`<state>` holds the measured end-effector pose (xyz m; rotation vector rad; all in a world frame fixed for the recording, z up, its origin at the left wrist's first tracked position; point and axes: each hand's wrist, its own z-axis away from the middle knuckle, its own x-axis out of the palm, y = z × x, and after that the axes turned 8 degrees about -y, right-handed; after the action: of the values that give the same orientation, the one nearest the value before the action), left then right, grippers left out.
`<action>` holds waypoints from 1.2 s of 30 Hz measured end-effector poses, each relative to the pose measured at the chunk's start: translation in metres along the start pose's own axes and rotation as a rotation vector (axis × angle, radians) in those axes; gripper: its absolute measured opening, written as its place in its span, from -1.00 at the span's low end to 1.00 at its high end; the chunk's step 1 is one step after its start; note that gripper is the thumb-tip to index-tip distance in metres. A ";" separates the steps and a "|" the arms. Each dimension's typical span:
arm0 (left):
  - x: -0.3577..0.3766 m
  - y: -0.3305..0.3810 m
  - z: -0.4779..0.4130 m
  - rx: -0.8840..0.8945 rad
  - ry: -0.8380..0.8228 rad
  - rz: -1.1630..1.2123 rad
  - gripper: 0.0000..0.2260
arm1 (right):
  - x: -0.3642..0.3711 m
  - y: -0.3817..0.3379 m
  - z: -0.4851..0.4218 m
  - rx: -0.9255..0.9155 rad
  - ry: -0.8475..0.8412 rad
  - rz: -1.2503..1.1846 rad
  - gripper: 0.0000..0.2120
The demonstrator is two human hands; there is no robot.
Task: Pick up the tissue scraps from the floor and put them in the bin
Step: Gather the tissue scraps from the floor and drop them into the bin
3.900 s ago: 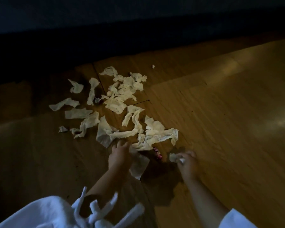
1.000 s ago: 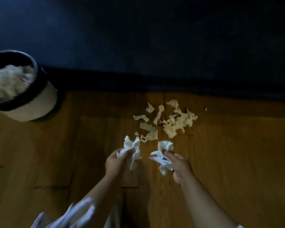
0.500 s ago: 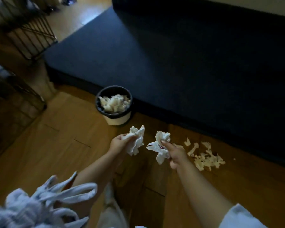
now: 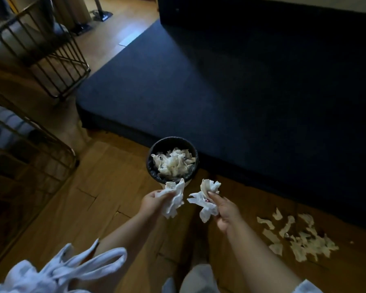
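My left hand grips a bunch of white tissue scraps. A second crumpled bunch of tissue is gripped in my right hand. Both hands hover just in front of the small round bin, which has a black liner and holds a heap of tissue. Several tissue scraps still lie on the wooden floor at the right, close to the dark platform.
A large dark blue platform fills the back and right, its edge right behind the bin. Metal-framed wire furniture stands at the left. White cloth straps hang at the bottom left.
Both hands, each holding tissue, have come closer to the bin. The view has swung left and up, so the bin sits nearer the middle and the floor scraps lie far right.
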<state>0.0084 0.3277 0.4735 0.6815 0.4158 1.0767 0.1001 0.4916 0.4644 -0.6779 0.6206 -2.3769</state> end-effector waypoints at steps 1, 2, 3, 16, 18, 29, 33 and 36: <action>-0.001 0.006 -0.011 -0.008 -0.002 0.016 -0.73 | 0.004 -0.005 -0.012 0.002 -0.001 0.009 -0.67; -0.003 0.011 -0.021 -0.015 0.000 0.026 -0.73 | 0.010 -0.011 -0.024 0.005 0.006 0.021 -0.66; -0.004 0.015 -0.032 -0.018 0.004 0.034 -0.72 | 0.014 -0.016 -0.035 0.014 0.008 0.040 -0.66; -0.037 0.063 -0.231 -0.036 0.134 0.124 -0.72 | 0.090 -0.044 -0.266 0.110 0.064 0.161 -0.59; -0.040 0.056 -0.262 -0.054 0.140 0.143 -0.72 | 0.096 -0.033 -0.301 0.125 0.076 0.180 -0.58; -0.053 0.024 -0.337 -0.129 0.175 0.154 -0.72 | 0.102 -0.006 -0.376 0.131 0.118 0.263 -0.71; -0.048 0.026 -0.343 -0.139 0.173 0.150 -0.74 | 0.092 -0.002 -0.369 0.158 0.147 0.265 -0.69; -0.045 0.028 -0.347 -0.134 0.167 0.115 -0.68 | 0.086 -0.003 -0.364 0.161 0.137 0.262 -0.70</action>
<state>-0.2438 0.4004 0.2405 0.5034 0.4477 1.2643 -0.1760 0.5362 0.2158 -0.3430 0.5320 -2.2096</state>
